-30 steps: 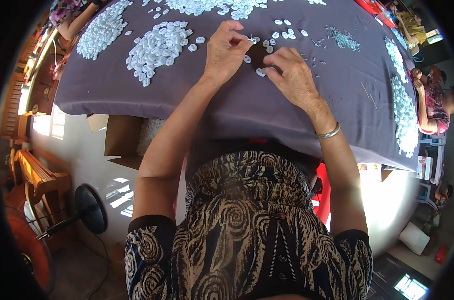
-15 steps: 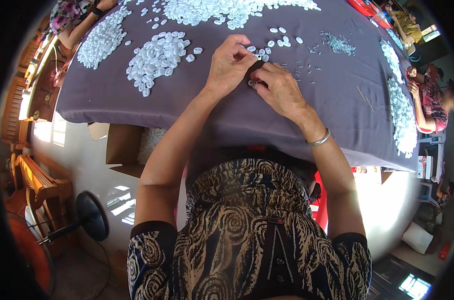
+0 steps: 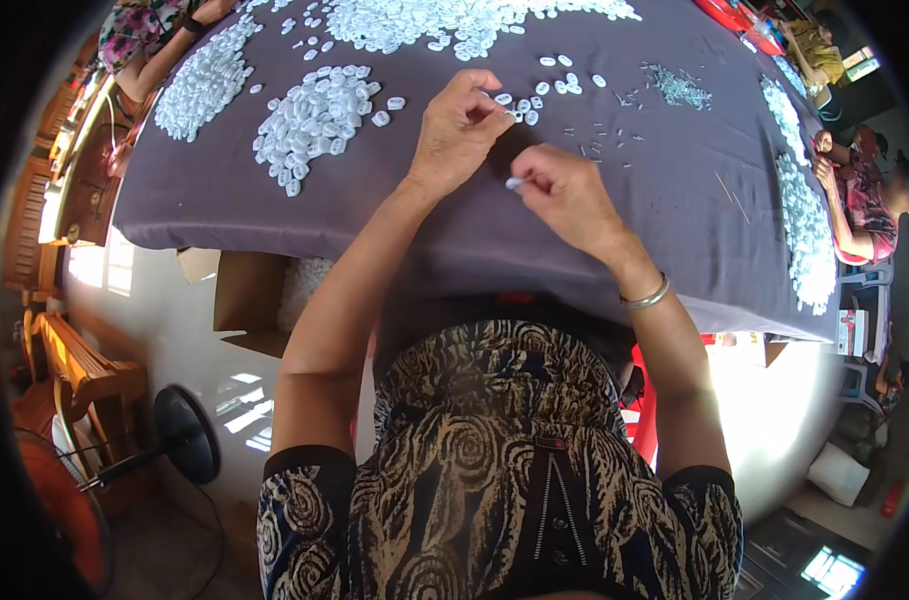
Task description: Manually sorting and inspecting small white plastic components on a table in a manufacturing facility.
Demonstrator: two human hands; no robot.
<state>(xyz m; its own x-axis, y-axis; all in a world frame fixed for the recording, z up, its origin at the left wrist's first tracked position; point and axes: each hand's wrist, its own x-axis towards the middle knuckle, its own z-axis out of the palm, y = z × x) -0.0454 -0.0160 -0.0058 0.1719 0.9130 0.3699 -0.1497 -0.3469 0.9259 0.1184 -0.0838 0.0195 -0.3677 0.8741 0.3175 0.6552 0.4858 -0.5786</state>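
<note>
My left hand (image 3: 457,130) is raised over the dark grey tablecloth, thumb and fingers closed in a pinch. White pieces show right beside its fingertips, but I cannot make out what lies between them. Lower and to the right, my right hand (image 3: 567,195) pinches a small white oval piece (image 3: 515,183), which sticks out past the fingertips. A loose cluster of white oval pieces (image 3: 572,80) lies just beyond the hands. Short thin metal pins (image 3: 592,140) are scattered to the right of them, with a pile of pins (image 3: 681,88) farther off.
Heaps of white oval pieces lie on the tablecloth (image 3: 415,215): one at left (image 3: 310,125), one far left (image 3: 203,85), a large one (image 3: 445,22) at the back. Two thin sticks (image 3: 733,197) lie at right. Other people sit around the table; a cardboard box (image 3: 250,290) stands below.
My right hand has drawn away from my left, down and slightly right, with the small white oval piece in its fingertips. The left hand has barely moved.
</note>
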